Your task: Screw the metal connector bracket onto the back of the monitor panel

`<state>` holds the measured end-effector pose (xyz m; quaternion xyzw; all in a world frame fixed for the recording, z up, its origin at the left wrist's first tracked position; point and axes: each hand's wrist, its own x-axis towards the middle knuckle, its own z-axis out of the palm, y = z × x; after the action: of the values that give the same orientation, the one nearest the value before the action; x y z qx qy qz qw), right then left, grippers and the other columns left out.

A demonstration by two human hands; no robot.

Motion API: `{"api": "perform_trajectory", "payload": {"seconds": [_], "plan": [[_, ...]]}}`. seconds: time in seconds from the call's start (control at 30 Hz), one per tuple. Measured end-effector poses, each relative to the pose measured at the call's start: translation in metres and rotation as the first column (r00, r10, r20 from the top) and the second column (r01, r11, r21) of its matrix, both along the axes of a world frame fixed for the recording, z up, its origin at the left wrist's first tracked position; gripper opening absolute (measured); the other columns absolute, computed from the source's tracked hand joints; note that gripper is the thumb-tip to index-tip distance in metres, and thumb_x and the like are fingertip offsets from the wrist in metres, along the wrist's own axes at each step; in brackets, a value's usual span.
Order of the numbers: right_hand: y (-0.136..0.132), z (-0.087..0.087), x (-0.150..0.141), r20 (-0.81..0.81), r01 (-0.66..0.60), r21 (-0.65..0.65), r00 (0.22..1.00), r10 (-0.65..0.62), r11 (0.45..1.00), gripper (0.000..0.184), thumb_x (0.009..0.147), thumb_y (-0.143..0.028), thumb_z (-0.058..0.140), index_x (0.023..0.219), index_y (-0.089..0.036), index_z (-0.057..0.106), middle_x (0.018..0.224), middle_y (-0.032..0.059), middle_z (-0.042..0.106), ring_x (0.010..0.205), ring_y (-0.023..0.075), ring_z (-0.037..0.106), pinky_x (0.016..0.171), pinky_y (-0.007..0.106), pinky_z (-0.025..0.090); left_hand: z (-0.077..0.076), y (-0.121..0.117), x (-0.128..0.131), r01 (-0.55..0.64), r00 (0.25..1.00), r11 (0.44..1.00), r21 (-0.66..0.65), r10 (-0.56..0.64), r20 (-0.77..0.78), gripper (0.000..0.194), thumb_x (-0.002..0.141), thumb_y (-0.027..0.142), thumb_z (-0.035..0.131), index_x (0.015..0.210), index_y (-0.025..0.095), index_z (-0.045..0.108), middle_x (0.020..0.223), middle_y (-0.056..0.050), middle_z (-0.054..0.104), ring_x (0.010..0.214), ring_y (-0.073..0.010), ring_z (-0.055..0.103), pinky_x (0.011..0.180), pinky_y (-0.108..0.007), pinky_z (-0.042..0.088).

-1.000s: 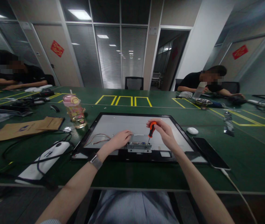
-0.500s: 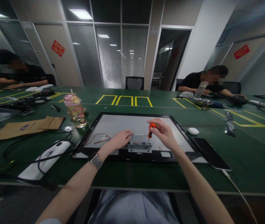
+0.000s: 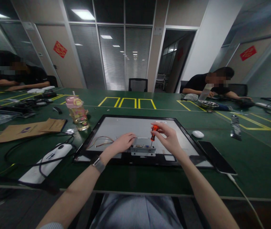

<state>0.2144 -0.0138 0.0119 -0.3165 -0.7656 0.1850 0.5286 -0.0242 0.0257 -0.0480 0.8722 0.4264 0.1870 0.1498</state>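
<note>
The metal bracket point(image 3: 143, 151) runs crosswise from beside the left hand point(image 3: 124, 142), its grip unclear, to the near-upright screwdriver point(image 3: 153, 132) pinched in the right hand point(image 3: 170, 137).

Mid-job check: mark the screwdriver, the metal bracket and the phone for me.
Screwdriver point(image 3: 152, 134): head view, on the middle of the handle.
Metal bracket point(image 3: 143, 150): head view, on the front face, below the ports.
Phone point(image 3: 216, 156): head view, on the middle of the dark screen.
</note>
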Motion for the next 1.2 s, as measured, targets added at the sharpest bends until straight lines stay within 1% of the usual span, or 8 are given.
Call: {"api": "perform_trajectory", "payload": {"seconds": [0.1, 0.23, 0.33, 0.43, 0.5, 0.63, 0.77, 1.2], "plan": [[-0.001, 0.003, -0.002, 0.018, 0.103, 0.088, 0.994, -0.105, 0.991, 0.018, 0.081, -0.033, 0.067, 0.097, -0.025, 0.067, 0.088, 0.0042, 0.061, 0.072, 0.0163, 0.061, 0.066, 0.032, 0.057, 0.000, 0.000, -0.001, -0.009, 1.000, 1.000, -0.009, 0.009, -0.002, 0.035, 0.096, 0.028, 0.032, 0.117, 0.018, 0.058, 0.122, -0.007, 0.060, 0.110, -0.0194, 0.056, 0.101, -0.032, 0.041], [-0.001, 0.005, -0.002, 0.025, 0.133, 0.127, 0.990, -0.137, 0.983, 0.013, 0.083, -0.030, 0.065, 0.094, -0.023, 0.066, 0.083, 0.0037, 0.059, 0.073, 0.0170, 0.059, 0.068, 0.033, 0.053, -0.003, 0.001, -0.001, 0.001, 1.000, 1.000, 0.004, -0.001, -0.005, 0.035, 0.096, 0.029, 0.032, 0.118, 0.018, 0.057, 0.123, -0.007, 0.059, 0.111, -0.0197, 0.056, 0.102, -0.033, 0.041], [0.001, 0.003, 0.000, 0.007, 0.074, 0.051, 0.997, -0.074, 0.996, 0.017, 0.088, -0.028, 0.058, 0.103, -0.023, 0.063, 0.085, 0.0042, 0.061, 0.078, 0.0175, 0.061, 0.074, 0.035, 0.053, -0.005, 0.003, -0.002, -0.003, 1.000, 1.000, 0.007, 0.004, -0.013, 0.036, 0.096, 0.029, 0.032, 0.118, 0.018, 0.057, 0.123, -0.008, 0.059, 0.112, -0.0196, 0.055, 0.102, -0.033, 0.040], [0.002, 0.000, 0.003, -0.076, -0.107, -0.078, 0.992, 0.101, 0.991, 0.025, 0.093, -0.026, 0.047, 0.116, -0.024, 0.056, 0.094, 0.0060, 0.063, 0.084, 0.0179, 0.064, 0.078, 0.037, 0.054, -0.005, 0.004, -0.002, 0.000, 1.000, 1.000, 0.011, 0.000, -0.023, 0.036, 0.097, 0.029, 0.031, 0.118, 0.016, 0.057, 0.123, -0.008, 0.059, 0.112, -0.0196, 0.055, 0.103, -0.033, 0.040], [0.002, 0.000, 0.004, -0.096, -0.173, -0.113, 0.982, 0.162, 0.979, 0.023, 0.094, -0.027, 0.046, 0.114, -0.023, 0.057, 0.098, 0.0067, 0.063, 0.088, 0.0183, 0.064, 0.079, 0.037, 0.054, -0.004, 0.003, -0.001, 0.004, 1.000, 1.000, 0.011, -0.003, -0.029, 0.037, 0.097, 0.028, 0.031, 0.119, 0.016, 0.057, 0.124, -0.009, 0.058, 0.112, -0.0198, 0.056, 0.102, -0.034, 0.040], [0.002, 0.001, 0.004, -0.042, -0.087, -0.066, 0.996, 0.084, 0.994, 0.019, 0.086, -0.029, 0.061, 0.104, -0.024, 0.065, 0.100, 0.0061, 0.059, 0.092, 0.0183, 0.060, 0.082, 0.035, 0.053, -0.002, 0.002, 0.000, -0.005, 0.999, 1.000, 0.009, 0.005, -0.035, 0.035, 0.096, 0.026, 0.032, 0.118, 0.016, 0.058, 0.124, -0.009, 0.059, 0.113, -0.0200, 0.055, 0.103, -0.034, 0.040], [0.002, 0.002, 0.003, -0.075, -0.052, -0.104, 0.996, 0.045, 0.993, 0.034, 0.084, -0.028, 0.063, 0.117, -0.025, 0.059, 0.090, 0.0033, 0.063, 0.081, 0.0169, 0.063, 0.082, 0.037, 0.054, -0.001, 0.001, 0.000, -0.002, 1.000, 1.000, 0.015, 0.003, -0.021, 0.035, 0.096, 0.026, 0.032, 0.117, 0.017, 0.058, 0.124, -0.008, 0.059, 0.113, -0.0198, 0.055, 0.103, -0.033, 0.040], [0.003, 0.000, 0.008, -0.063, -0.176, -0.167, 0.984, 0.167, 0.970, 0.028, 0.093, -0.027, 0.044, 0.120, -0.024, 0.052, 0.109, 0.0101, 0.064, 0.085, 0.0200, 0.070, 0.074, 0.039, 0.058, -0.002, 0.002, -0.001, 0.001, 1.000, 1.000, 0.010, -0.001, -0.018, 0.035, 0.096, 0.027, 0.031, 0.118, 0.016, 0.057, 0.123, -0.008, 0.059, 0.112, -0.0194, 0.056, 0.102, -0.033, 0.041]]}}
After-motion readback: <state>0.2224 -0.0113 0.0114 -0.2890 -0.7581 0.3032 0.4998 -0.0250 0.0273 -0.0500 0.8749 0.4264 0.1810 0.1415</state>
